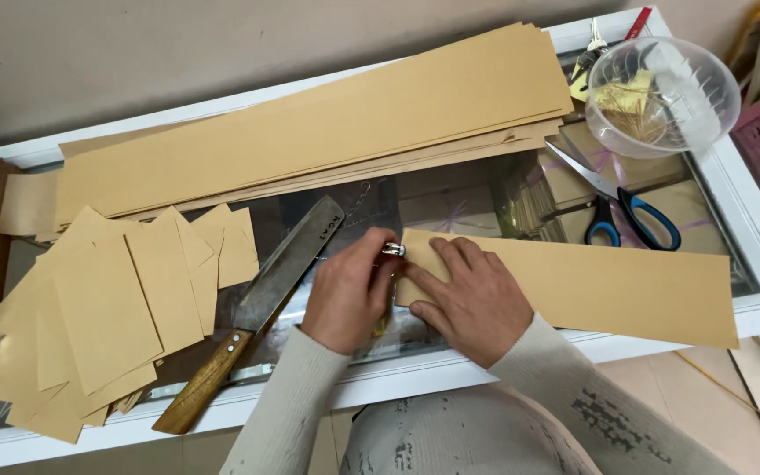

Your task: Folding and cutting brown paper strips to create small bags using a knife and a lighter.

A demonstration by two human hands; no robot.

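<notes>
Long tan paper strip [573, 286] on the glass-topped white-framed counter [749, 237]. Right hand [472, 295] lies flat, fingers spread, pressing the strip's left end; left hand [349, 290], just left of it, is closed around a small metal-tipped tool [393, 250] at that edge. Best kept firmly pinned and square. Wooden-handled broad knife [261, 303] lies left of the strip, blue-handled scissors [626, 207] above.
</notes>
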